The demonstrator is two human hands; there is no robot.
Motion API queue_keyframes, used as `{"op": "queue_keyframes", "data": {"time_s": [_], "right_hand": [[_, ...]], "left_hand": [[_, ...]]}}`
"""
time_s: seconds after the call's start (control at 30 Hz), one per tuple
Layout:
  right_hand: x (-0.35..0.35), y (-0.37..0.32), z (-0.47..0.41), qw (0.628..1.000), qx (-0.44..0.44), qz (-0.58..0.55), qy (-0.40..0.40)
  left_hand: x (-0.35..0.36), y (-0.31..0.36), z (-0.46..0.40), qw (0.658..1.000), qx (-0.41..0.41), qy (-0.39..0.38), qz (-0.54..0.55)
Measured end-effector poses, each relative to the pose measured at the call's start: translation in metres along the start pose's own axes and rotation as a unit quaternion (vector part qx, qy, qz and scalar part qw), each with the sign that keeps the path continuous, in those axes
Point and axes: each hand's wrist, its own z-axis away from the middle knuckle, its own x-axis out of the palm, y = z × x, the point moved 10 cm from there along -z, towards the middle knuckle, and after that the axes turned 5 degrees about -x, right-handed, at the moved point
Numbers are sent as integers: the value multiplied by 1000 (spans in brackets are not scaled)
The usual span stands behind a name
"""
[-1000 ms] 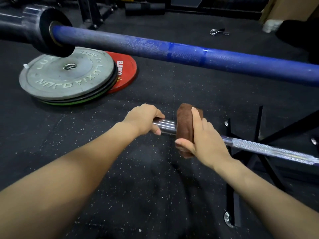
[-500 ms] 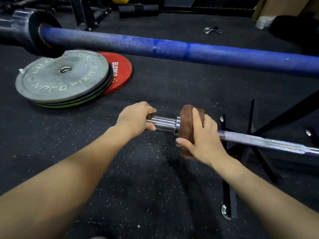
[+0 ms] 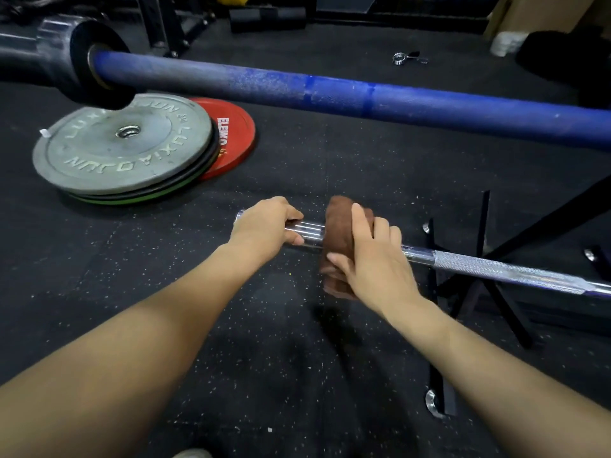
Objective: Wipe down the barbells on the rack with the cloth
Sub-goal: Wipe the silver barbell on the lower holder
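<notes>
Partly hidden silver barbell (image 3: 496, 267): left hand (image 3: 264, 228) grips sleeve, right hand (image 3: 373, 262) clutches cloth (image 3: 339, 226)

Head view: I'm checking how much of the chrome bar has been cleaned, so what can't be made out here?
- Chrome barbell: its right end is cut off by the frame edge.
- Bar surface under the brown cloth: hidden by the cloth and the right hand.
- Sleeve end: mostly covered by the left hand.
- Dirt or shine on the bar: too small and blurred to judge.
- Blue barbell: both ends run out of frame.
</notes>
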Motion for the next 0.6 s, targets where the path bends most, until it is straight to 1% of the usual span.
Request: {"op": "queue_keyframes", "data": {"time_s": [0.07, 0.13, 0.17, 0.23, 0.27, 0.3, 0.37, 0.4, 0.47, 0.5, 0.57, 0.6], "right_hand": [[8, 19, -23, 994, 73, -75, -24], [20, 45, -50, 968, 148, -189, -70], [22, 51, -57, 952, 171, -243, -79], [25, 51, -61, 937, 190, -286, -71], [24, 47, -61, 944, 179, -271, -54], [22, 41, -58, 959, 155, -232, -41], [12, 21, -42, 990, 82, -114, -17], [4, 7, -30, 998, 29, -56, 2], [-5, -17, -7, 995, -75, 40, 42], [-2, -20, 1, 991, -106, 69, 42], [-4, -25, 10, 989, -138, 54, 28], [1, -27, 15, 987, -156, 46, 4]], "left_hand": [[0, 3, 0, 1000, 9, -11, -16], [0, 3, 1, 1000, 16, -8, -26], [0, 4, 1, 999, 21, -2, -26], [1, 1, 1, 1000, 20, 2, -13], [2, -1, 1, 1000, 16, -3, -5], [3, -1, 0, 1000, 15, -10, -1], [4, -1, -3, 1000, 18, -20, -4], [4, -2, -4, 1000, 17, -22, -5], [5, -3, -5, 1000, 12, -28, -7], [5, -3, -5, 999, 10, -29, -9], [3, -3, -5, 999, 16, -27, -13], [3, -2, -5, 999, 19, -27, -15]]}}
